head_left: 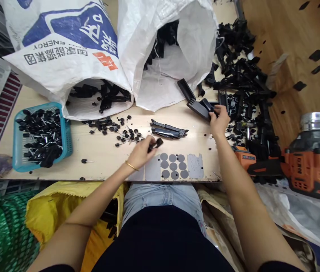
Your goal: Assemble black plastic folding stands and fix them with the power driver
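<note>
My left hand [140, 154], a gold bangle at its wrist, is closed on a small black knob [159, 142] over the front middle of the table. Farther right, my right hand [219, 120] grips a long black plastic bracket [198, 108], which tilts up towards the mouth of a white sack. Between the hands lies a folded black plastic assembly [168, 130], touched by neither. Loose black-headed screws [131, 135] are scattered just beyond my left hand. A single screw [85, 161] lies apart at the left.
A blue basket [67, 138] of black-headed screws stands at the left. Two white sacks [72, 45] with black parts open towards me. Black parts [242, 75] are heaped at the right, beside an orange power drill [307, 162]. Grey discs [173, 166] line the front edge.
</note>
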The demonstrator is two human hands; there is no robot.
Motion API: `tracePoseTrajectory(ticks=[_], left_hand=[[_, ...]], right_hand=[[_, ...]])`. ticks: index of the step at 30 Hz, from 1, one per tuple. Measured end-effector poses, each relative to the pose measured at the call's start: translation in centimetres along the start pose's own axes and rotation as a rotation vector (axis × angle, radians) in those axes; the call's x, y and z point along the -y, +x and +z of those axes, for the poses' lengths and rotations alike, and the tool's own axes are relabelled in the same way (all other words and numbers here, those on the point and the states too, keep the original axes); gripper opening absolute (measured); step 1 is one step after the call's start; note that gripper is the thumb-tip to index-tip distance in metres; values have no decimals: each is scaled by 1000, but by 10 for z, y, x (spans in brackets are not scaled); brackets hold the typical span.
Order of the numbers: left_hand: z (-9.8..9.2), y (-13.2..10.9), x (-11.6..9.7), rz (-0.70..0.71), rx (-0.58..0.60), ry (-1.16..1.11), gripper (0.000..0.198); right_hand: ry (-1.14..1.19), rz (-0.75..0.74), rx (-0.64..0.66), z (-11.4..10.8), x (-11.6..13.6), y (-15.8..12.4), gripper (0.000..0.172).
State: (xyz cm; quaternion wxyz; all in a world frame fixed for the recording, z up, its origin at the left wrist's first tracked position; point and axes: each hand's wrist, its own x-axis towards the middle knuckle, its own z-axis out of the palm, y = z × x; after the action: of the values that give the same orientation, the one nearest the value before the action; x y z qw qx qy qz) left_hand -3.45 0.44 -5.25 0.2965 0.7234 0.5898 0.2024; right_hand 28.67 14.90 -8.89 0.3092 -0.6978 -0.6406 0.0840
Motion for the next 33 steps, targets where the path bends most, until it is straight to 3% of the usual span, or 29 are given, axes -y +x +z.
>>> tracePoseTrajectory(ticks=[2, 5, 8, 11, 14, 16, 19, 22, 24, 27, 31, 33], left_hand=[[32, -11, -6, 20, 3, -20, 42], [66, -13, -5, 72, -62, 126, 39], [79, -12, -1, 108, -111, 183, 31], [79, -13, 1, 119, -150, 166, 36], [77, -14, 0, 122, -155, 172, 39], [77, -14, -1, 134, -134, 193, 35], [77, -14, -2, 140, -113, 206, 30], [77, -14, -2, 145, -103, 171, 28], [78, -14, -1, 140, -108, 154, 28], [77, -16, -1, 133, -119, 142, 29], [75, -22, -3, 126, -122, 132, 30], [75, -24, -5, 101, -127, 128, 29]], right_hand=[[-128, -88, -20, -5, -1, 3, 32], [-269, -177, 35, -9, -2, 10, 26], [-284, -123, 135, -11, -3, 25, 30], [-308, -118, 264, -16, 0, 34, 31], [-342, -203, 106, -21, 6, 27, 31], [-311, -162, -20, -23, 9, 17, 32], [-184, -27, -86, -25, 6, 10, 36], [-63, -38, -256, -32, 4, 12, 34], [-12, -65, -290, -40, 7, 8, 36], [115, -23, -120, -51, 22, -23, 44], [308, 155, 360, -56, 55, -109, 45], [281, 141, 510, -52, 71, -153, 43]])
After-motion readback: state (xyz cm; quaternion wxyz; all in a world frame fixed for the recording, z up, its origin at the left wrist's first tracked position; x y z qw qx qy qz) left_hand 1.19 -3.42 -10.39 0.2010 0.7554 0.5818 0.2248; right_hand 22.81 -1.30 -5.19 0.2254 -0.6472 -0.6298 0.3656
